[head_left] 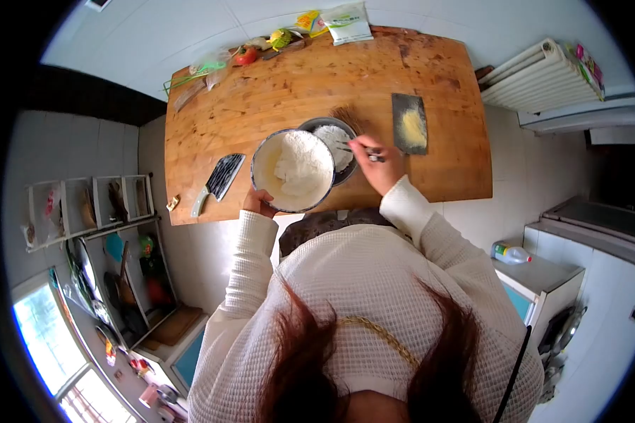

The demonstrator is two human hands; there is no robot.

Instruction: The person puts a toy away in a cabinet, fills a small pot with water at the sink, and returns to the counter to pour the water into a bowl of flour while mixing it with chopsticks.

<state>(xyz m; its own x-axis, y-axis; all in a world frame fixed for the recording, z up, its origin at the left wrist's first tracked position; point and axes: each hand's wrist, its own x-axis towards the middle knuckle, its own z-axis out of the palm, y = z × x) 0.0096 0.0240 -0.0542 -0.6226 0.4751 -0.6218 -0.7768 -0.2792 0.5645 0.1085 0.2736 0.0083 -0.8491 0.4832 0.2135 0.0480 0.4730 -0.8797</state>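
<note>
My left hand (259,202) is closed on the near-left rim of a dark-rimmed bowl (261,173), which is tilted and holds pale flour (300,169). That bowl partly covers a grey metal bowl (347,176) behind it, with white powder (331,141) inside. My right hand (381,169), slightly blurred, grips a fork (343,146) whose tines reach over the metal bowl's right side. The fork's handle is mostly hidden by the fingers. Left of the bowls lies a cleaver (222,180), its blade smeared with white.
On the wooden table (317,84), a dark board (398,116) with yellow powder lies right. A bristle brush (347,116) sits behind the metal bowl. A tomato (245,56), a green vegetable (281,39) and a white packet (348,24) line the back edge. A radiator (525,74) stands right.
</note>
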